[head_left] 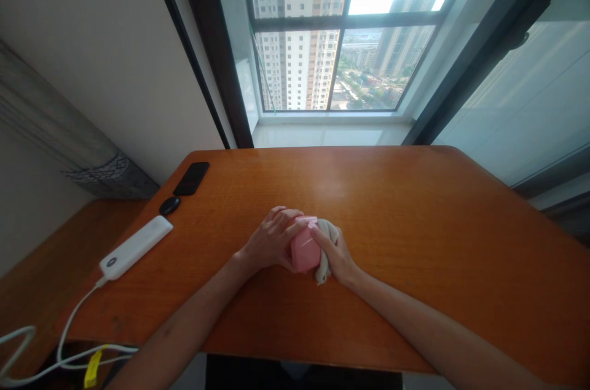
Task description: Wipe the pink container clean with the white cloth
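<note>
A small pink box-like object (305, 252) is held between my two hands, near the front middle of the wooden table. My left hand (274, 239) wraps round its left side, with the fingers over the top and the thumb low. In my right hand (338, 255) is a bunched greyish-white cloth (324, 264), pressed against the right side of the pink object. My right thumb rests on the pink object's upper right part. The palm side of both hands is hidden.
The wooden table (415, 224) carries a black phone (192, 179), a small round black object (169, 205) and a white power strip (137, 247) at the left. White cables with a yellow tag (93, 368) hang at the lower left. A window lies behind the table.
</note>
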{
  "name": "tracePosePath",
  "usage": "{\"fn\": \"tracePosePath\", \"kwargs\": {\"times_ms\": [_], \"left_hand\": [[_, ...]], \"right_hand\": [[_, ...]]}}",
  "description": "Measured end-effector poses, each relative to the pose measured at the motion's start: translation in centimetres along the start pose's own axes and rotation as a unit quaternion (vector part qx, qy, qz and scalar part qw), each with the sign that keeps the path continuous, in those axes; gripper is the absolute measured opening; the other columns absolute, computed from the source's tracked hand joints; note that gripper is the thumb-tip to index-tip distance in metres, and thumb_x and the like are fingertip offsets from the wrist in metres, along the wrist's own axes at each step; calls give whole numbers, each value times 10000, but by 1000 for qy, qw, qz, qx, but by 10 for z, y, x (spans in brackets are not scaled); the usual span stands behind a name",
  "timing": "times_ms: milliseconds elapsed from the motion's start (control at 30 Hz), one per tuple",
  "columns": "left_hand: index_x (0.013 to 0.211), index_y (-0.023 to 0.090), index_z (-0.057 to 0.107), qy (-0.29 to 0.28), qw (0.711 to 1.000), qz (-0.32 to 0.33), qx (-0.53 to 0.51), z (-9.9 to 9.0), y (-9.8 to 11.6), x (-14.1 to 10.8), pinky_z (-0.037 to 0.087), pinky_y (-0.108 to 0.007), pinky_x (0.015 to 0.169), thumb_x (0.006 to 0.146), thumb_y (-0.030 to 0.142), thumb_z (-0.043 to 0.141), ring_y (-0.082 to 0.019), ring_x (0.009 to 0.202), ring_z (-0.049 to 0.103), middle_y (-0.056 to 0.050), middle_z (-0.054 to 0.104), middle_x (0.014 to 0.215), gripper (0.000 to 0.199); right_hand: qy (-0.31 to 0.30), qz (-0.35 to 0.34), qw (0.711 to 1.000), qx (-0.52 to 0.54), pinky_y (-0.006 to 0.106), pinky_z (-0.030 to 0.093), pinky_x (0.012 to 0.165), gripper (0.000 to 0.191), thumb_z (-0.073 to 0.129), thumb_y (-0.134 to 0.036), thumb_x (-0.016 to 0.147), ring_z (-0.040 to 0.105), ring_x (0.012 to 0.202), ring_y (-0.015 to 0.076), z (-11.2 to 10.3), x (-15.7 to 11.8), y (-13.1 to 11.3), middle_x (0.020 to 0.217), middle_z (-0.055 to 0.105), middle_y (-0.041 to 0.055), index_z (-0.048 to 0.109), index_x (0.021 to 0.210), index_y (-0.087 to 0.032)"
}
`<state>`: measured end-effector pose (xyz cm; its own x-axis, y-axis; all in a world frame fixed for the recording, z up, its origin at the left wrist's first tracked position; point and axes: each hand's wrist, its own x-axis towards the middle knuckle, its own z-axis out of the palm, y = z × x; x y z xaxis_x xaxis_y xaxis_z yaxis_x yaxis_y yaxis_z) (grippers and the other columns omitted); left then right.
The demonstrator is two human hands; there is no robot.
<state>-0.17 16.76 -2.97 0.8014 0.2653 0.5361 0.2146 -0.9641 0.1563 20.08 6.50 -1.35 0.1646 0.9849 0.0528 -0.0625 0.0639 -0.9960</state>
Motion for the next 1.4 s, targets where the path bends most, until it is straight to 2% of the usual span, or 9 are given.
{"fn": "tracePosePath", "kwargs": {"times_ms": [167,267,467,767,933,1067,1233,1400], "left_hand": [[1558,203,503,6,1000,-10,-1,5,-1,-3,636,-512,1021,846,830,786,-394,1239,747,-244,674,1451,991],[1552,223,475,13,999,-27,-20,8,1,-4,679,-491,975,816,845,792,-384,1206,781,-231,674,1451,1014],[1581,219,404,31,998,-38,-40,7,6,-3,727,-453,783,813,821,793,-385,1128,828,-251,689,1438,1051],[1585,238,399,31,994,-60,-81,4,10,0,734,-478,867,716,790,876,-408,1234,798,-224,703,1432,1135],[1579,247,415,17,989,-91,-117,1,13,2,728,-483,875,671,771,930,-394,1177,813,-200,709,1420,1168],[1570,245,445,8,982,-121,-144,-1,15,3,716,-497,906,616,764,960,-397,1160,815,-181,723,1409,1202],[1587,274,459,-26,960,-203,-192,-1,18,2,680,-468,935,539,694,1013,-378,1060,836,-122,779,1340,1257],[1573,278,460,-66,945,-244,-208,0,20,4,646,-435,858,572,635,989,-378,963,838,-75,818,1209,1187]], "right_hand": [[28,7,1000,-4,283,452,609,586,743,-755,894,467,678,168,-1,-1,7,700,573,4,650,733,-199],[41,5,999,-9,286,457,608,578,747,-749,875,470,682,170,-1,0,9,702,563,1,638,723,-202],[37,6,999,-11,282,429,582,559,741,-715,876,440,654,160,-2,1,10,663,503,-16,606,681,-209],[42,1,999,-12,283,433,571,560,727,-730,860,433,642,159,-2,1,9,655,524,-11,619,694,-205],[38,-2,999,-3,288,466,596,556,730,-731,872,468,662,171,-2,0,9,679,572,2,662,733,-197],[64,4,998,3,311,520,654,560,750,-742,855,541,697,192,-1,-1,14,732,641,19,707,818,-186],[65,11,998,-20,307,504,599,571,745,-765,847,533,661,190,-3,-2,17,684,611,12,667,760,-206],[62,4,997,-44,306,499,595,573,721,-764,873,565,672,202,-6,-2,18,677,603,18,652,729,-213]]}}
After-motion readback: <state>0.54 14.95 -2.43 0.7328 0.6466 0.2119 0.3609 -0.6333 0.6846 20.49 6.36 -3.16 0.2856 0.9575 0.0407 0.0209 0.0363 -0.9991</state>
